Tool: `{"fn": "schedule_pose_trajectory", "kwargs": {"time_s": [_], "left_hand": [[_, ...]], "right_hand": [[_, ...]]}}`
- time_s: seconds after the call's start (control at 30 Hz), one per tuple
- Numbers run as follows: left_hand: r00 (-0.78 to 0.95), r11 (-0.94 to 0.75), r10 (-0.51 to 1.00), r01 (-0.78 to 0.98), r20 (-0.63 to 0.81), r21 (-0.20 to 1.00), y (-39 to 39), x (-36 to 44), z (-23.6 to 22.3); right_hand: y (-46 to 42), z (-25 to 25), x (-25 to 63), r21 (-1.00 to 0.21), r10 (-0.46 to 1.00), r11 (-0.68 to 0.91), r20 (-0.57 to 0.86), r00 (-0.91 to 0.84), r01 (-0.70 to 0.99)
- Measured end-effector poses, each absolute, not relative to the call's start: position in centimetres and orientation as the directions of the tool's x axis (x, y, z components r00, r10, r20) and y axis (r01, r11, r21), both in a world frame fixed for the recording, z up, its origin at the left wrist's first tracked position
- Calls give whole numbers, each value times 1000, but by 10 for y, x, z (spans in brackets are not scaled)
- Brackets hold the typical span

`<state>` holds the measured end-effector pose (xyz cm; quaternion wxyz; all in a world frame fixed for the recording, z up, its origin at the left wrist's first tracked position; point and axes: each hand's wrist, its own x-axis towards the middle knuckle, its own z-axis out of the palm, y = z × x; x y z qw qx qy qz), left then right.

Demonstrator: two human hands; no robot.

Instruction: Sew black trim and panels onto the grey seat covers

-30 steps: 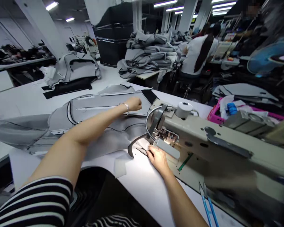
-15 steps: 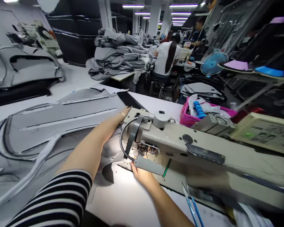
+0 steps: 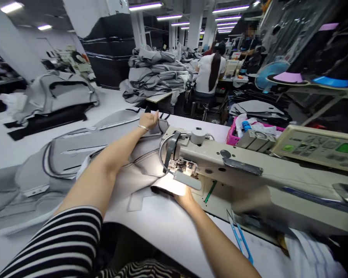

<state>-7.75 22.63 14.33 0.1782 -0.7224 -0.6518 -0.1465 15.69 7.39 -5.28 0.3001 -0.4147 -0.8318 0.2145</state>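
- One broad grey fabric piece with dark seams lies across the white tabletop, its dark-edged flap beside the cream metal sewing machine's needle area.
- Right hand: at the flap's near edge; fingertips hidden, so pinch or spread I cannot tell.
- Left hand: fingers curled together at the cloth's far side; whether they grip it is unclear.
- Best handling, I judge: light, even tension, folds smoothed, fingers clear of the needle.
- Blue-handled metal snips rest nearby, best kept off the cloth.
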Motion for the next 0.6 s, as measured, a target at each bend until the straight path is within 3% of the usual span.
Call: {"fn": "schedule_pose_trajectory", "kwargs": {"time_s": [0.1, 0.2, 0.3, 0.37, 0.43, 0.6], "left_hand": [[5, 4, 720, 1000, 694, -11, 171, -113, 182], [280, -259, 524, 952, 805, -163, 76, -127, 205], [582, -537, 470, 785, 663, -309, -27, -110, 199], [734, -693, 397, 634, 550, -345, -78, -86, 184], [830, -814, 338, 495, 445, -305, -107, -58, 165], [873, -913, 368, 404, 319, -51, -117, -14, 118]], "right_hand": [[68, -44, 154, -579, 756, 653, 451, -476, 488], [38, -14, 152, -490, 614, 787, 567, -549, 375], [-3, 42, 149, -501, 531, 841, 696, -484, 203], [-23, 85, 142, -644, 647, 752, 682, -340, 140], [-33, 123, 127, -783, 731, 621, 559, -392, 41], [-40, 161, 74, -850, 575, 527, 375, -727, -22]]}}
